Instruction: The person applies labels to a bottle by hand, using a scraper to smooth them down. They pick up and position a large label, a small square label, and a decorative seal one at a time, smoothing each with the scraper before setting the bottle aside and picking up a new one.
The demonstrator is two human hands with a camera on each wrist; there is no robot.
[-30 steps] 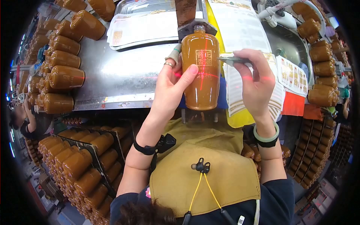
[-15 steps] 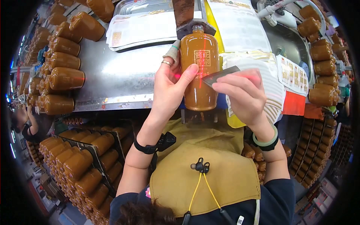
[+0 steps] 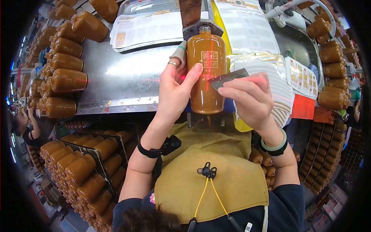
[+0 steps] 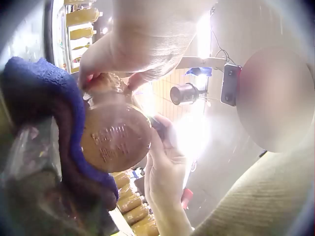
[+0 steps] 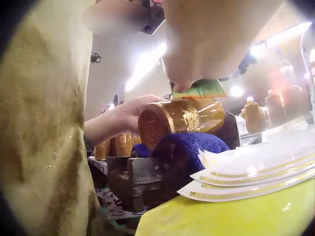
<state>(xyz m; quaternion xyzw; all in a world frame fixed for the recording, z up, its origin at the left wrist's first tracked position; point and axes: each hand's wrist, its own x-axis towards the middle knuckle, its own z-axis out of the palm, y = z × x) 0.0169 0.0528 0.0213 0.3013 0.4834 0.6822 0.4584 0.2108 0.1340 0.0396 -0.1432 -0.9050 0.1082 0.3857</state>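
A brown glazed bottle (image 3: 206, 96) with a gold square seal on its side lies with its neck against a dark metal bracket (image 3: 214, 27). My left hand (image 3: 174, 89) grips the bottle from the left, thumb across the front below the seal. A grey finger cot (image 3: 179, 53) covers one of its fingers. My right hand (image 3: 251, 96) pinches a thin dark scraper card (image 3: 230, 78), its tip on the bottle beneath the seal. The card (image 5: 202, 89) looks greenish in the right wrist view. A blue towel (image 5: 189, 150) cushions the bottle from below.
White decal sheets (image 3: 251, 33) lie on yellow boards to the right, with more sheets on a tray (image 3: 154, 33) at the left. Brown bottles (image 3: 69, 79) line the metal table's left side. Racks of bottles (image 3: 83, 166) stand below. A sink (image 3: 305, 50) is at the right.
My right hand has come down and turned from beside the seal to below it, the card going from edge-on to broad side. The left thumb stays on the bottle.
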